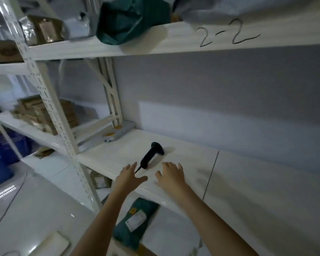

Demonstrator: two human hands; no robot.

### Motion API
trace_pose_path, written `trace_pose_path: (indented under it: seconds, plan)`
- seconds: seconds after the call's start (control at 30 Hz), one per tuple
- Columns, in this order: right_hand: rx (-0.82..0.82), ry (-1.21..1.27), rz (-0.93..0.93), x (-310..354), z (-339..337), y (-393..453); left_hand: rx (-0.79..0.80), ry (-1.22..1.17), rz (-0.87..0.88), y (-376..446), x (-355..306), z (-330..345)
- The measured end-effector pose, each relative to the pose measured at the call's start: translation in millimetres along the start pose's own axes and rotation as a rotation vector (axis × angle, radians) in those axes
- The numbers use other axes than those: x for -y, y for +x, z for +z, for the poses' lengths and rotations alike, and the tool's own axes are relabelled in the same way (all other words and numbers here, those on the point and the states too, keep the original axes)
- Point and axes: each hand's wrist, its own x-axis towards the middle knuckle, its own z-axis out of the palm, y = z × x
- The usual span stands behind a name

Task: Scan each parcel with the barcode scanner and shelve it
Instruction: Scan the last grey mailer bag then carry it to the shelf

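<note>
A black barcode scanner [152,154] lies on the white middle shelf [238,172], handle toward me. My left hand [127,177] hovers open just in front of the handle's end, fingers spread. To its right, my right hand [171,177] is open too, over the shelf's front edge and holding nothing. A dark green parcel [135,220] with a white label lies below the shelf on the floor. Another green parcel [129,19] sits on the upper shelf, which is marked "2-2" [227,33].
A grey flat parcel [118,133] lies at the back left of the middle shelf. Brown boxes [42,115] fill the left rack, beside the perforated upright [50,111]. Blue bins [2,156] stand on the floor at left, with a white padded parcel [50,243] near the bottom.
</note>
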Motion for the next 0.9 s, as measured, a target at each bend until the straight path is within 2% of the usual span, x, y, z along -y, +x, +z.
trace_pose_path:
  seconds: [0.2,0.4,0.53,0.8,0.9]
  plan:
    - [0.016,0.061,0.054,33,37,57,0.045,-0.167,0.06,40,55,-18]
    - [-0.062,-0.032,0.115,50,36,144,0.009,-0.416,-0.078,110,85,-35]
    - [-0.099,0.005,0.072,68,41,204,-0.018,-0.417,-0.073,168,92,-46]
    - [0.033,0.141,0.07,101,63,297,-0.072,-0.308,-0.123,262,127,-64]
    - [0.096,0.282,0.091,116,76,316,-0.075,-0.225,-0.131,287,145,-66]
